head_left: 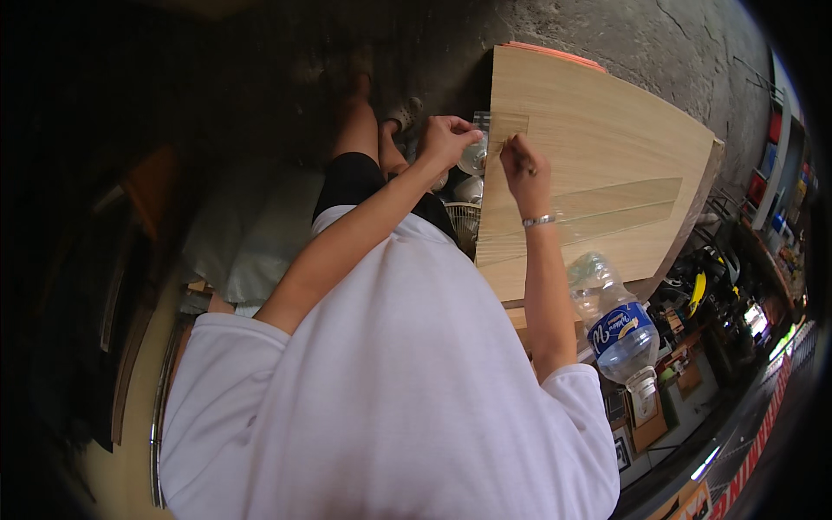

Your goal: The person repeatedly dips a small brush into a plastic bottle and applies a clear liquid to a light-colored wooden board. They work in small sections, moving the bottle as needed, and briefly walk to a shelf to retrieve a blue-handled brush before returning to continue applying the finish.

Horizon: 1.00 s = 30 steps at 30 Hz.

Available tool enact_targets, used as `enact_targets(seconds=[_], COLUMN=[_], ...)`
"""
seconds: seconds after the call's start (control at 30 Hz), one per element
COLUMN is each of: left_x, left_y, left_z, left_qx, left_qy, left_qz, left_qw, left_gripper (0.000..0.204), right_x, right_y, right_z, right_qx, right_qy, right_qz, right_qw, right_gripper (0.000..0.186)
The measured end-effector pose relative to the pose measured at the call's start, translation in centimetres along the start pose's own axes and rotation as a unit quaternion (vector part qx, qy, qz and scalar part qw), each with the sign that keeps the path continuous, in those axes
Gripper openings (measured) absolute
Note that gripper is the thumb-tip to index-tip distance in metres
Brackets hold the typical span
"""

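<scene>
My left hand pinches a small clear rectangular piece that juts over the left edge of a pale plywood board. My right hand is closed over the board just beside that piece, fingertips near its lower edge; what it holds, if anything, is hard to make out. Long clear strips lie across the board below my hands. A large plastic bottle with a blue label and some clear liquid is by my right forearm.
A round wire guard and shiny rounded objects show beside the board. My legs and a sandal are on the dark floor. A cracked grey concrete surface borders the board, a pale plastic sheet lies at left, and clutter fills the far right.
</scene>
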State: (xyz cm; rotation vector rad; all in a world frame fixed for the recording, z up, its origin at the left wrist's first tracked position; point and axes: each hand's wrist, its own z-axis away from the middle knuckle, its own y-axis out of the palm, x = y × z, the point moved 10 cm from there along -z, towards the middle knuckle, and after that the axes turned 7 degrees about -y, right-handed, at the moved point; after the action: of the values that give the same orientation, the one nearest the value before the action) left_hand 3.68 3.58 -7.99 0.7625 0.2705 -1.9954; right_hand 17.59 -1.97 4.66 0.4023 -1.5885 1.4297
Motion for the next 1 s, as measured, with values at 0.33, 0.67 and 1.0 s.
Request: enact_targets(seconds=[0.33,0.67,1.0], left_x=[-6.3,-12.0,-6.7], left_y=[1.9,16.6,30.9], left_z=[5.7,19.1,31.8], left_qx=[0.195,0.388,0.481], left_qy=[-0.025,-0.052,-0.082], left_qz=[0.051,-0.039,-0.102], left_qw=[0.979,0.919,0.867], left_gripper=[0.021,0.022,0.02], right_x=[2.3,1.8,5.1], right_y=[-11.6,-7.4,-9.7], right_z=[12.9,28.4,38.3], right_qx=[-0.363,-0.517,-0.688], right_qy=[0.151,0.291,0.244], right_qz=[-0.071,-0.318,-0.301], right_qw=[0.917,0.74,0.613], right_gripper=[0.035,0.018,0.024])
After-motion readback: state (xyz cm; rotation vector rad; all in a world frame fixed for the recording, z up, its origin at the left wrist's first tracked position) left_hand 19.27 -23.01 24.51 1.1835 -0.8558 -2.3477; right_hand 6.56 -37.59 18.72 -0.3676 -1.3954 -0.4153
